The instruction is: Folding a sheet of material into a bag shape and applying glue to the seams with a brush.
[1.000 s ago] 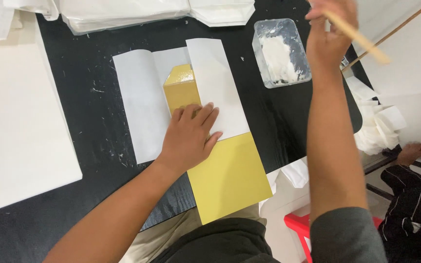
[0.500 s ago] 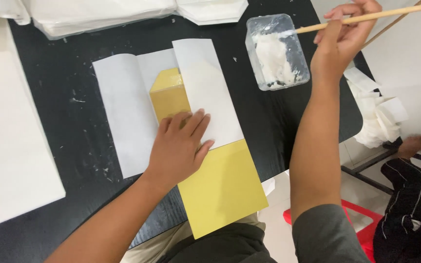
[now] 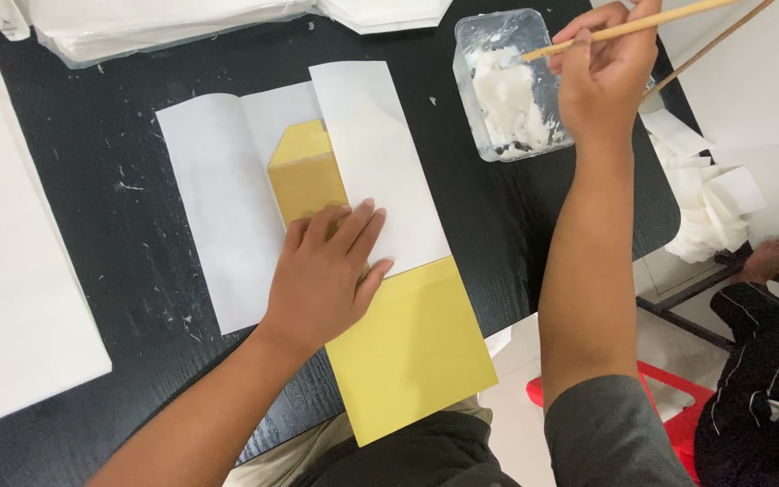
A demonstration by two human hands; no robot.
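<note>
My left hand [image 3: 325, 271] lies flat, fingers together, on a yellow envelope [image 3: 403, 347] that rests on the black table [image 3: 92, 180], its lower end hanging over the near edge. A white paper strip [image 3: 376, 153] covers part of the envelope, and a larger white sheet [image 3: 214, 198] lies beneath it to the left. My right hand [image 3: 606, 77] grips a thin wooden stick [image 3: 642, 22] whose tip dips into a clear plastic tub [image 3: 508, 81] of white paste at the back right.
Stacks of white paper [image 3: 164, 22] lie along the far edge, and a big white sheet [image 3: 11, 271] is on the left. Crumpled white paper [image 3: 710, 203] sits beyond the table's right edge. Another person's foot [image 3: 768, 257] and a red stool [image 3: 678, 415] are on the floor.
My right hand has come down from the far right and brought the stick's tip into the paste tub. My left hand has stayed on the envelope.
</note>
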